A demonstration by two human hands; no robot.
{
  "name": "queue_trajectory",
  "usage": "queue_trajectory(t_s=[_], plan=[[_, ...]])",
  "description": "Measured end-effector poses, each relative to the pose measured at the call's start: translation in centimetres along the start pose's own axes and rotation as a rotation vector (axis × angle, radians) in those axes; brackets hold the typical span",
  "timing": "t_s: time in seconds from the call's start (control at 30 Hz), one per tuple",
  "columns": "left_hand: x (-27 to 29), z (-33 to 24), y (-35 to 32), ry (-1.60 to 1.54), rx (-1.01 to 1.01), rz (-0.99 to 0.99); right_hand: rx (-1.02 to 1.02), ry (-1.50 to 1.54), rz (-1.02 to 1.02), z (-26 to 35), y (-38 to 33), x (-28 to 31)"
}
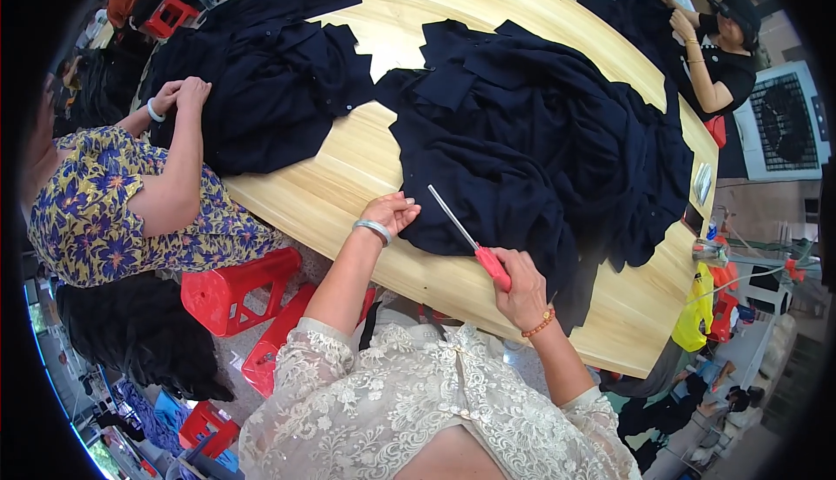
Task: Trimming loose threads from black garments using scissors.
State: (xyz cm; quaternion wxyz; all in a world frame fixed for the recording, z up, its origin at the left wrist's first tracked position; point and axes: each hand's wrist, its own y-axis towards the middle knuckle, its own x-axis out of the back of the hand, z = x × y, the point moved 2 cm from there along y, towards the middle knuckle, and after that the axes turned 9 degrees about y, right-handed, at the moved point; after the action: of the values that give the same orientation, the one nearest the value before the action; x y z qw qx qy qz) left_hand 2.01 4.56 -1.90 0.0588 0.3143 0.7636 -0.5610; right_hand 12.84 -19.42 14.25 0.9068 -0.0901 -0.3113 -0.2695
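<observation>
Nearest the camera is the person's own white lace blouse [409, 410], cut off at the lower edge. Left of it stand red plastic stools [239, 288], partly hidden under the table [348, 166], where a co-worker in a yellow-and-blue floral top [104, 210] presses both hands onto a dark navy garment heap [270, 70].

The left hand [389, 212], a silver bangle at its wrist, rests at the near edge of the big navy fabric pile [540, 140] in the table's middle, fingers curled loosely and pinching at the cloth; how much it grips is hard to make out. The right hand [521, 288] is closed around the red handle of a long thin tool [466, 236], whose metal shaft lies across the pile's near edge; its tip is too fine to identify.

At the table's far right a third person in black [723, 53] handles more dark cloth, partly cropped.
</observation>
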Motion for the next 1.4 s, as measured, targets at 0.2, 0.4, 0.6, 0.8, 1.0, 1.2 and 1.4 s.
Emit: queue_trajectory(t_s=[0.2, 0.4, 0.6, 0.8, 1.0, 1.2, 1.4], plan=[[0.5, 1.6, -0.3, -0.234, -0.117, -0.060, -0.107, -0.139, 0.220, 0.0, 0.0, -0.5], [1.0, 2.5, -0.3, -0.181, -0.191, -0.177, -0.235, -0.303, 0.388, -1.3, -0.8, -1.1], [1.0, 2.7, -0.1, -0.181, -0.169, -0.174, -0.172, -0.257, 0.443, -0.4, 1.0, -1.8], [2.5, 1.6, 0.5, -0.230, -0.187, -0.025, -0.201, -0.197, 0.431, -1.4, 0.9, -2.0], [1.0, -2.7, 1.4, -0.301, -0.145, 0.081, -0.194, -0.114, 0.342, -1.1, 1.5, -2.3], [1.1, -2.3, 3.0, -0.209, -0.196, -0.036, -0.266, -0.193, 0.381, -1.0, 3.5, -3.0], [1.2, -1.7, 2.6, -0.195, -0.222, -0.039, -0.237, -0.305, 0.365, -0.4, 6.2, -4.3]])
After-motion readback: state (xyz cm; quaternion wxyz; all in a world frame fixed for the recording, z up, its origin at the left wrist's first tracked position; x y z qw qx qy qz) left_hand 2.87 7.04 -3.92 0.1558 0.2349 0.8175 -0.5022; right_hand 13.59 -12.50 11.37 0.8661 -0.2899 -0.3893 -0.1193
